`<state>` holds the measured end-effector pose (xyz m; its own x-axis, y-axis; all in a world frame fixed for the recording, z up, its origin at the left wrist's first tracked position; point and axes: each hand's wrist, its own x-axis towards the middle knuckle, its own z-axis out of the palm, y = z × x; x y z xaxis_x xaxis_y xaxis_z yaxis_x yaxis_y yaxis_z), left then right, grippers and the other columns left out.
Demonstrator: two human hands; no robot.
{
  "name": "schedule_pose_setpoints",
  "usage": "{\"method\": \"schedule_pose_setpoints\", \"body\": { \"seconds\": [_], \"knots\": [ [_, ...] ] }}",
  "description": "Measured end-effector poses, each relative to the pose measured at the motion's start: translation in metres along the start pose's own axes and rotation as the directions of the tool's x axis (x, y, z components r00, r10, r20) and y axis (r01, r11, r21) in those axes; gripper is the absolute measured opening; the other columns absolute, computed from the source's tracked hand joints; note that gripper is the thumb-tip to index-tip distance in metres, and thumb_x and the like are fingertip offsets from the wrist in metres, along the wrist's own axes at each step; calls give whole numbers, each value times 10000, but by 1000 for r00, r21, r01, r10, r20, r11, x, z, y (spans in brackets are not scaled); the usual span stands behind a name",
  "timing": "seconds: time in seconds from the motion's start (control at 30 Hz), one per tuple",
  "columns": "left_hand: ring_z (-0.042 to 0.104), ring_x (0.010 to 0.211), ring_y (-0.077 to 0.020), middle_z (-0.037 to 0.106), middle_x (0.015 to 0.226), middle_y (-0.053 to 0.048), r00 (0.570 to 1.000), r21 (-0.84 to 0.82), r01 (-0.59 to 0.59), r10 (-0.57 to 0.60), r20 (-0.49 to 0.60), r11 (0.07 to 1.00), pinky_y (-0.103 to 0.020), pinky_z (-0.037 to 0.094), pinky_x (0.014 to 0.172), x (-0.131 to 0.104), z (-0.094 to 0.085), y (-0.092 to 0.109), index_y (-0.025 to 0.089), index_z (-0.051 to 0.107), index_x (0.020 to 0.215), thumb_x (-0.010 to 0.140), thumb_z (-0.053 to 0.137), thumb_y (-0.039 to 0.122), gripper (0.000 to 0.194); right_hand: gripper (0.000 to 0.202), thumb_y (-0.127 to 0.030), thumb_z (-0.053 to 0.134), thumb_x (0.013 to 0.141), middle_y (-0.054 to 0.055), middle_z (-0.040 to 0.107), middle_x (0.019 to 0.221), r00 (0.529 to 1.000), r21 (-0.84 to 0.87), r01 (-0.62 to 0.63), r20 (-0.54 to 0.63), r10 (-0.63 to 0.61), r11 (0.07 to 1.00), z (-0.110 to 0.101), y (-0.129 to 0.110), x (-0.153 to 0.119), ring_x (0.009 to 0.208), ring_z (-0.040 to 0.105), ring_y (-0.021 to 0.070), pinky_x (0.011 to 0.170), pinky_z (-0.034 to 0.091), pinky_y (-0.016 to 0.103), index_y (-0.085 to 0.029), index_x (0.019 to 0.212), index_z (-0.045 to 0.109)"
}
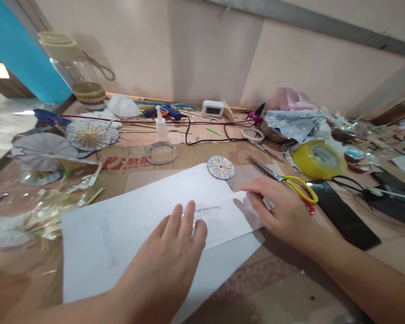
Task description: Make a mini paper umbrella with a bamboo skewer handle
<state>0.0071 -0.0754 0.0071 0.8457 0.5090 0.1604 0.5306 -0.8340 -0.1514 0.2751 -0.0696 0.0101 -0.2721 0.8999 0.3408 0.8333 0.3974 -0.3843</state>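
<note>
A large white sheet of paper [84, 234] lies on the cardboard-covered table. Over its right part is a smaller white paper [227, 225]. My left hand [175, 252] rests on the papers with its fingers spread. Beside those fingertips runs a short row of ruler marks [207, 209]; whether it is a clear ruler or print, I cannot tell. My right hand [283, 211] pinches the smaller paper's right end between thumb and fingers, slightly raised. A round disc with thin sticks set like spokes [220, 167] sits at the large sheet's far edge. Scissors [273, 173] with yellow and red handles lie just beyond my right hand.
A glue bottle [161, 128], wire ring [161, 153], digital clock [212, 109] and blue glue gun [164, 111] stand toward the wall. Tape [319, 158] and a black slab [344, 213] lie right. Pleated paper discs [47, 150] and a glass bottle [76, 67] are left.
</note>
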Motion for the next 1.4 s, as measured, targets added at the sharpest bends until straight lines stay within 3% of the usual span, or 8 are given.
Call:
{"method": "schedule_pose_setpoints", "body": {
  "seconds": [0.13, 0.3, 0.57, 0.67, 0.77, 1.0, 1.2, 1.4],
  "knots": [
    [642, 897, -297, 661, 1069, -164, 974, -57, 109, -95, 204, 992, -410, 519, 733, 11, -8, -14, 143, 611, 1056, 873, 406, 55, 288, 226, -312, 577, 936, 70, 681, 1058, 966, -143, -126, 207, 155, 982, -35, 14, -1, 766, 645, 201, 671, 498, 329, -226, 1138, 631],
    [624, 835, -290, 630, 1004, -143, 971, -23, 186, -180, 159, 982, -406, 516, 694, 18, -5, -23, 144, 589, 1152, 921, 483, 195, 259, 446, -311, 730, 835, 56, 630, 1192, 858, -92, 31, 513, 21, 995, -47, 15, -8, 1005, 650, 254, 784, 500, 341, -292, 1248, 563],
    [615, 725, -247, 618, 840, -93, 963, 192, 65, -112, 246, 979, -351, 519, 610, 15, -19, -19, 135, 629, 942, 778, 440, -47, 309, 296, 1, 539, 884, 51, 679, 762, 843, -269, 412, 476, -251, 871, -12, -12, -5, 669, 611, 193, 601, 376, 300, -126, 1135, 631],
    [631, 715, -221, 648, 829, -86, 961, 211, 113, -160, 226, 971, -313, 523, 604, 13, -21, -25, 117, 629, 999, 747, 418, -100, 394, 190, -191, 617, 944, 41, 686, 741, 865, -241, 381, 433, -252, 893, -11, -14, -4, 674, 627, 199, 590, 372, 300, -141, 1125, 645],
    [647, 764, -209, 672, 868, -86, 949, 181, 138, -183, 256, 974, -305, 546, 670, 14, -21, -33, 111, 622, 1035, 748, 410, -108, 419, 339, -382, 705, 897, 19, 692, 748, 876, -194, 334, 427, -227, 922, -16, -16, -4, 688, 635, 194, 593, 381, 293, -179, 1160, 636],
    [652, 846, -233, 667, 978, -111, 935, 73, 82, -102, 339, 994, -355, 576, 727, 11, -18, -18, 127, 622, 1024, 767, 438, -69, 372, 437, -29, 585, 882, 16, 645, 713, 806, -279, 557, 408, -428, 782, -5, -12, -12, 616, 572, 190, 561, 348, 318, -112, 1310, 551],
    [656, 833, -258, 675, 966, -118, 949, -37, -9, 20, 315, 999, -382, 572, 717, -4, -16, -1, 139, 629, 1025, 770, 538, 54, 284, 355, -125, 576, 941, 13, 636, 747, 888, -233, 363, 381, -258, 902, 7, -8, -8, 669, 589, 185, 580, 374, 294, -199, 1288, 583],
    [617, 1182, -353, 634, 1290, -258, 997, 37, -45, 42, 72, 998, -438, 532, 884, -8, -5, 0, 70, 632, 1148, 860, 528, 171, 322, 272, -294, 628, 935, 160, 622, 1260, 963, -119, 140, 249, -107, 983, 11, -24, -9, 1037, 625, 283, 871, 521, 429, -163, 1173, 633]
  ]
}}
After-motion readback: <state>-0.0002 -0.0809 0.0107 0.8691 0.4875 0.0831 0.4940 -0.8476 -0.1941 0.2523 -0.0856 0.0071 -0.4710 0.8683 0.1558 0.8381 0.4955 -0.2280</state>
